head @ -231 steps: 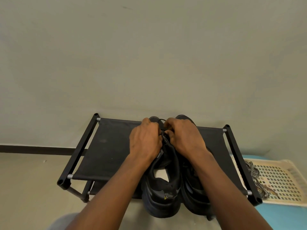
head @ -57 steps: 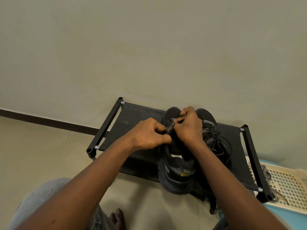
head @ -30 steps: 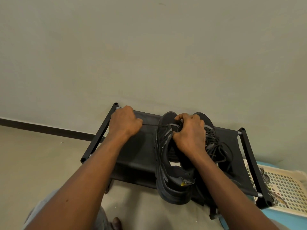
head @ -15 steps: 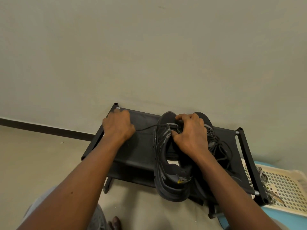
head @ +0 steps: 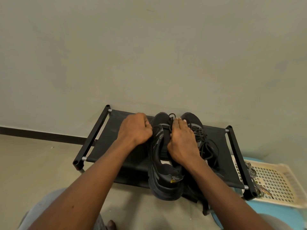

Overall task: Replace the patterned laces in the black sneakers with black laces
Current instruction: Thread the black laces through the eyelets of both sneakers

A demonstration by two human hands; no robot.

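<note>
Two black sneakers stand side by side on a black fabric shoe rack point(head: 106, 143). The left sneaker point(head: 163, 180) has its heel toward me. My left hand point(head: 135, 128) is curled in a fist against its left side near the toe; the black lace it was pulling is hidden under it. My right hand point(head: 181, 143) lies over the tongue, fingertips at the front eyelets by a small loop of black lace point(head: 172, 116). The right sneaker point(head: 197, 125) carries loose black laces point(head: 207, 146). Patterned black-and-white laces point(head: 252, 175) hang over the edge of a cream basket.
The rack stands against a plain wall on a beige floor. The cream perforated basket point(head: 274, 185) sits to the right on a blue surface point(head: 265, 214). My knee in grey cloth point(head: 38, 211) shows at the bottom left, a toe beside it.
My left hand, stretched out left with the black lace pulled taut, has come back against the left sneaker. My right hand stays on the tongue. The view has shifted slightly.
</note>
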